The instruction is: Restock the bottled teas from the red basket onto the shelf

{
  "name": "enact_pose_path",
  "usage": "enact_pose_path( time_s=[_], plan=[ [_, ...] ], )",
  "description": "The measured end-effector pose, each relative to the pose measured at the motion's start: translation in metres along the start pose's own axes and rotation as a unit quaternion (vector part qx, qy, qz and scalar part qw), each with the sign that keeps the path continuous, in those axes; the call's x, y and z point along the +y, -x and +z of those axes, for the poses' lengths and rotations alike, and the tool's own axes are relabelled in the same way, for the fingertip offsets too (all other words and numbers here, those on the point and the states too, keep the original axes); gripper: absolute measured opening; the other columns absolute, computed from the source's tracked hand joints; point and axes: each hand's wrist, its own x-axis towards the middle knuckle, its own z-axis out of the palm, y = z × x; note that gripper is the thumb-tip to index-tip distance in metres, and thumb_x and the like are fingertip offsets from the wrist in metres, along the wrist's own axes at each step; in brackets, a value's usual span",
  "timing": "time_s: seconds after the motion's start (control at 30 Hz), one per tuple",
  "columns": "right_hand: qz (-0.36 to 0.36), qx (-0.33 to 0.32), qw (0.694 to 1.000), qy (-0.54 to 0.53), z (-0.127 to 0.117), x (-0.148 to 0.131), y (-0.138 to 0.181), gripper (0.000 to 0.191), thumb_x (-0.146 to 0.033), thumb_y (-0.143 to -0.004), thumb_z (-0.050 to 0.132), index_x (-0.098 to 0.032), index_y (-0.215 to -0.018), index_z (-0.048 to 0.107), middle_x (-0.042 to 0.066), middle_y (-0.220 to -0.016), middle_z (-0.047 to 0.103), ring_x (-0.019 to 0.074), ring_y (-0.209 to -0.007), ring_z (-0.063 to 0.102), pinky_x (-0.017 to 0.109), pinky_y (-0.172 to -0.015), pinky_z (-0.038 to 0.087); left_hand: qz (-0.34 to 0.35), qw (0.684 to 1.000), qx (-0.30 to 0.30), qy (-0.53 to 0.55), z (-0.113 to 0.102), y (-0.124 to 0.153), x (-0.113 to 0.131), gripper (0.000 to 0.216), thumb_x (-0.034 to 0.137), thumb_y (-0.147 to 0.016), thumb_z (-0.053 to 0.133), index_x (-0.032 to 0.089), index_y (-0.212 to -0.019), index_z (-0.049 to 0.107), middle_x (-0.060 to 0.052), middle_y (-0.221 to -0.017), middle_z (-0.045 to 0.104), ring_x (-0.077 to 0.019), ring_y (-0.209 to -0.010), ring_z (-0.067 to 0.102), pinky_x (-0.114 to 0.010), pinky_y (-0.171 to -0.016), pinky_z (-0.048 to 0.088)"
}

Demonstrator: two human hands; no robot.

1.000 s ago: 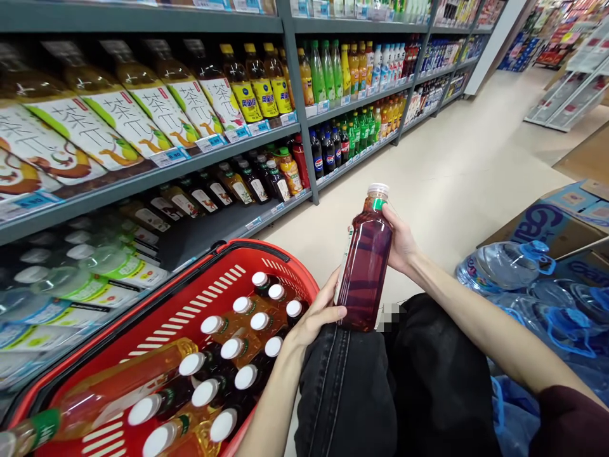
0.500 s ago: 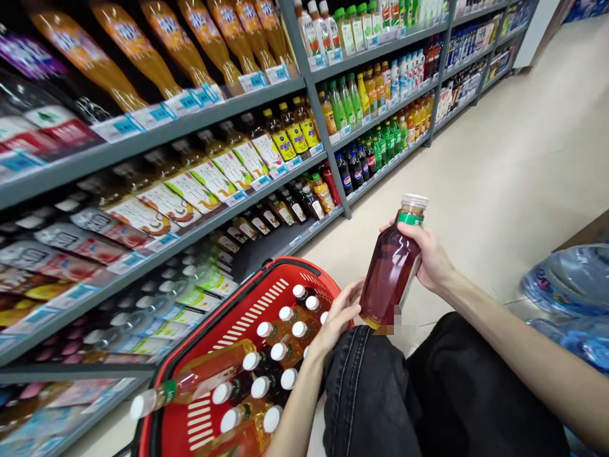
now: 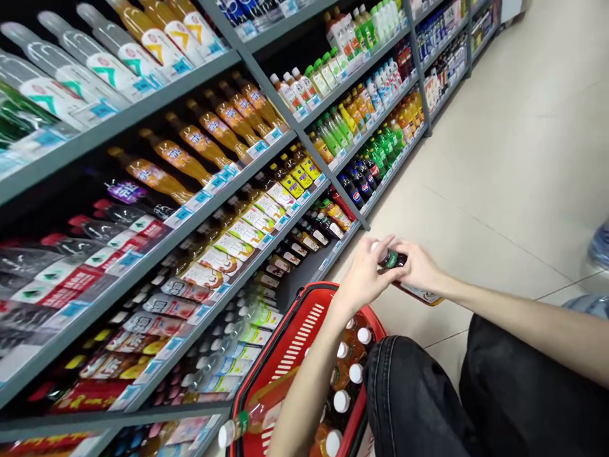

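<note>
Both hands are on one drink bottle (image 3: 421,293) of dark liquid with a green neck band, held tilted above the floor in front of my knees. My left hand (image 3: 362,274) is closed around the capped end and covers most of the cap. My right hand (image 3: 419,265) wraps the bottle's shoulder, and its fingers hide part of the body. Below my left forearm stands a red shopping basket (image 3: 375,322), packed with several white-capped bottles (image 3: 341,401). A bottle of amber liquid (image 3: 261,406) leans over the basket's near left rim.
Grey shelving (image 3: 228,254) full of drinks runs along the left side, close to the basket. Pale tiled floor (image 3: 495,209) stretches ahead and to the right. Large clear blue containers (image 3: 590,306) show at the right edge. My knees (image 3: 409,381) fill the lower right.
My left hand has moved from the bottle's base up to its capped end. The bottle has tipped so that its cap points leftward. The view has shifted, showing more upper shelf.
</note>
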Motion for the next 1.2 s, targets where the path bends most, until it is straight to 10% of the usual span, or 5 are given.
enact_pose_path(
  time_s=[0.13,0.53,0.73,0.9,1.2],
  plan=[
    [0.04,-0.032,0.997,0.053,0.004,-0.003,0.003,0.027,-0.021,-0.069,0.075,-0.02,-0.096,0.079,0.006,-0.11,0.073,0.0266,-0.092,0.071,0.032,-0.079,0.049,-0.006,0.995,-0.07,-0.068,-0.001,-0.015,-0.013,0.036,0.037,-0.09,0.073,0.023,-0.121,0.063,-0.008,-0.113,0.057,-0.0262,-0.111,0.061,-0.042,-0.102,0.05],
    [0.082,-0.134,0.974,0.163,0.007,0.014,-0.007,0.031,-0.03,-0.073,0.082,-0.017,-0.1,0.075,0.008,-0.107,0.074,0.0269,-0.093,0.071,0.03,-0.074,0.047,-0.023,0.994,-0.035,-0.098,0.021,-0.023,-0.034,0.029,0.025,-0.073,0.079,0.022,-0.093,0.059,-0.004,-0.099,0.054,-0.0242,-0.093,0.059,-0.038,-0.084,0.049],
    [0.122,-0.362,0.875,0.299,-0.005,-0.015,-0.006,0.053,-0.038,-0.094,0.069,-0.014,-0.14,0.06,0.02,-0.131,0.07,0.0343,-0.115,0.07,0.035,-0.085,0.05,0.005,0.986,-0.086,-0.143,0.042,-0.028,-0.082,0.028,0.016,-0.071,0.07,0.021,-0.096,0.06,-0.007,-0.103,0.053,-0.0266,-0.097,0.057,-0.039,-0.081,0.05],
    [-0.005,-0.585,0.756,0.295,-0.001,-0.058,0.028,0.027,-0.013,-0.097,0.056,-0.018,-0.112,0.079,0.013,-0.104,0.08,0.0302,-0.1,0.077,0.035,-0.079,0.054,-0.056,0.979,-0.085,-0.178,0.034,-0.03,-0.136,0.032,0.015,-0.069,0.07,0.02,-0.099,0.06,-0.01,-0.11,0.054,-0.0288,-0.105,0.056,-0.041,-0.086,0.051],
    [-0.155,-0.4,0.757,0.493,0.022,-0.063,0.092,0.049,-0.019,-0.096,0.053,0.001,-0.14,0.064,0.029,-0.098,0.076,0.0397,-0.082,0.074,0.051,-0.068,0.062,-0.152,0.96,0.017,-0.233,-0.028,-0.067,-0.241,0.033,0.017,-0.066,0.073,0.019,-0.097,0.061,-0.008,-0.106,0.051,-0.0294,-0.106,0.053,-0.043,-0.093,0.049]
  ],
)
